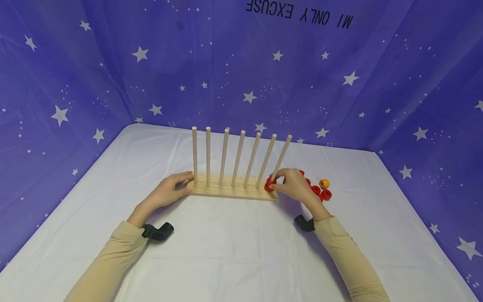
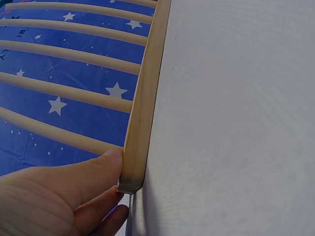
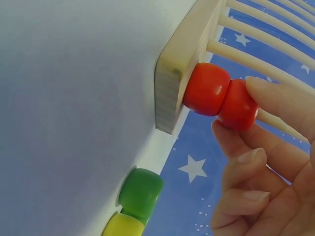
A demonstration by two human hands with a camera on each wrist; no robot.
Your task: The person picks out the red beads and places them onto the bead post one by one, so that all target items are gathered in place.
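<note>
A pale wooden base with a row of several upright pegs stands on the white table. The left hand grips the base's left end, its thumb close beside the end peg. At the other end, the right hand pinches a red bead between thumb and fingers. That bead is around the rightmost peg, low down. Directly under it a second red bead sits against the base on the same peg. The other pegs carry no beads.
Loose red beads and an orange bead lie right of the base, partly hidden by the right hand. A green bead and a yellow bead show near the base's right end. A purple starry cloth surrounds the table.
</note>
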